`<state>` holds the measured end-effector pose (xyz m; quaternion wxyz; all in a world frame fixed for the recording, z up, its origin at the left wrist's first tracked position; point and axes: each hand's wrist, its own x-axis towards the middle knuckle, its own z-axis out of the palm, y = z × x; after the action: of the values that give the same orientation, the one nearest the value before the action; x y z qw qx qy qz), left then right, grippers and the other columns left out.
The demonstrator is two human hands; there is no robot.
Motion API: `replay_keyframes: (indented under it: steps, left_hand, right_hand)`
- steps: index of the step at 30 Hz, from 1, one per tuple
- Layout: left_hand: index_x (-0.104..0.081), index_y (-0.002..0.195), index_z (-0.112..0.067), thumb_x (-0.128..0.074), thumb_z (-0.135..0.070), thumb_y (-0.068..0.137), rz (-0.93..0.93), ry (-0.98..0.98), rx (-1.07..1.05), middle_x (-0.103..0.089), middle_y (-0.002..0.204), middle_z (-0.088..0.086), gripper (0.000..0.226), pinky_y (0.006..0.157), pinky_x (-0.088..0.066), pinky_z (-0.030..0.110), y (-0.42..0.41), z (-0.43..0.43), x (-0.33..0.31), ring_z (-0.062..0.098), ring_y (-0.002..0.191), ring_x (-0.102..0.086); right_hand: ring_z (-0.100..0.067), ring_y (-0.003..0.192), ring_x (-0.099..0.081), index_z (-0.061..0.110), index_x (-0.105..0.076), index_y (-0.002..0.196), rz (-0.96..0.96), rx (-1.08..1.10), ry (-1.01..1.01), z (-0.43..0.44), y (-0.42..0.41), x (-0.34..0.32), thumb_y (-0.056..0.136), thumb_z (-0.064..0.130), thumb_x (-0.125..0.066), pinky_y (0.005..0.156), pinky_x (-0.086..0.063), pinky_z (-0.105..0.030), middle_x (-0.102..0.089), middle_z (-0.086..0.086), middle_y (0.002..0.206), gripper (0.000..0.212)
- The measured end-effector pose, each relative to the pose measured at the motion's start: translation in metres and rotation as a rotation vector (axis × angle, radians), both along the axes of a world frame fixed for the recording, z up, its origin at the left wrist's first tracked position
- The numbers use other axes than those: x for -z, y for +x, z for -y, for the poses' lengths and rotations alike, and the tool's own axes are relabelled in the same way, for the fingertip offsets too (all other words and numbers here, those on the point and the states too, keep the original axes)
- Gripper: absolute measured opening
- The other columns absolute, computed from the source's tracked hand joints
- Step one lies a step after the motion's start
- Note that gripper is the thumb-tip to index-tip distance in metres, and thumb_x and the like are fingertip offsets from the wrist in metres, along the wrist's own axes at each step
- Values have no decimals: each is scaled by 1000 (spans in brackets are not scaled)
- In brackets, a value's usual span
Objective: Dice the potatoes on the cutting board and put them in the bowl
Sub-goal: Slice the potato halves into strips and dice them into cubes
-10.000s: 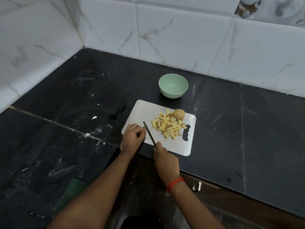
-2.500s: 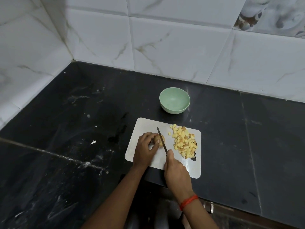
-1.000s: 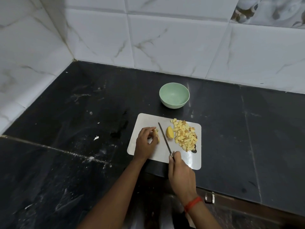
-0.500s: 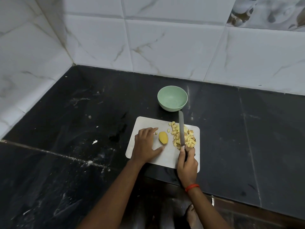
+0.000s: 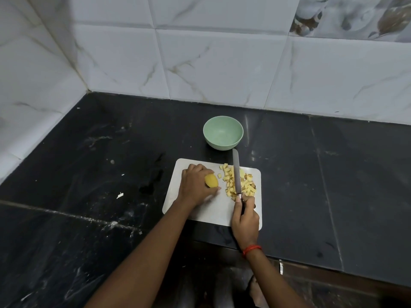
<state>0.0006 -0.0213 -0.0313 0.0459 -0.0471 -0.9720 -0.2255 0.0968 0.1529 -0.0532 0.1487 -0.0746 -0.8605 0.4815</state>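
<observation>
A white cutting board (image 5: 200, 215) lies on the black counter. My left hand (image 5: 194, 187) holds a yellow potato half (image 5: 210, 181) on the board's left part. My right hand (image 5: 245, 216) grips the handle of a knife (image 5: 236, 172), whose blade lies over a pile of diced potato (image 5: 239, 183) on the board's right part and points toward the bowl. The pale green bowl (image 5: 223, 132) stands just behind the board and looks empty.
The black stone counter (image 5: 333, 174) runs to a white tiled wall (image 5: 222, 63) behind and at the left. A few white scraps (image 5: 120, 195) lie left of the board. The counter's front edge is just under my wrists.
My left hand has closed on the potato half, which lay free half a second ago. The knife stays over the diced pile; earlier it cut the whole potato in two.
</observation>
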Motion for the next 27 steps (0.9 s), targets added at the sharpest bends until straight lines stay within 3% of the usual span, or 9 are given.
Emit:
replay_keyframes:
  steps: [5,11,14,17,20,23,27]
  left_hand:
    - [-71,113,-33,-80,-68,66,30,207,-330,-60,113,-8,59,96,-38,37,-24,30,-4,17,113,-48]
    - [-68,113,-31,-80,-69,66,100,170,-376,-61,115,-6,62,90,-37,35,-26,44,1,18,111,-48]
    - [-64,123,-30,-74,-72,71,72,203,-370,-58,116,-7,67,91,-39,36,-24,43,2,17,112,-47]
    - [-59,132,-27,-68,-58,86,31,376,-371,-57,116,-8,56,93,-48,39,-13,47,0,17,110,-51]
    - [-63,127,-25,-68,-40,93,57,532,-379,-61,106,-8,38,87,-54,38,11,61,-2,14,92,-59]
    - [-68,122,-22,-77,-41,87,205,477,-301,-64,98,-5,42,83,-52,28,34,75,1,9,89,-62]
    - [-67,125,-26,-82,-54,74,245,316,-182,-59,101,-9,60,85,-53,33,42,73,9,11,93,-60]
  right_hand:
    - [-9,56,-56,38,-39,97,-5,-4,15,0,-1,0,102,34,-44,45,-40,-27,-56,12,66,8]
    - [-10,55,-57,38,-38,98,-20,-20,23,0,-1,0,101,37,-42,44,-41,-28,-58,9,67,5]
    - [-13,56,-58,37,-38,98,-23,-25,31,0,-1,1,100,40,-40,45,-41,-27,-60,8,70,4]
    - [-10,55,-56,31,-41,98,-25,-21,39,0,-1,0,101,38,-41,45,-35,-21,-58,10,70,7]
    - [-7,52,-54,28,-41,96,-2,-10,47,0,-1,0,103,31,-45,42,-35,-21,-54,12,63,8]
    - [-9,52,-54,28,-41,96,-1,-6,47,1,-2,0,103,28,-46,42,-39,-26,-54,8,63,9]
    - [-12,53,-54,27,-40,93,18,-6,43,2,-1,1,103,27,-47,44,-32,-24,-56,5,63,12]
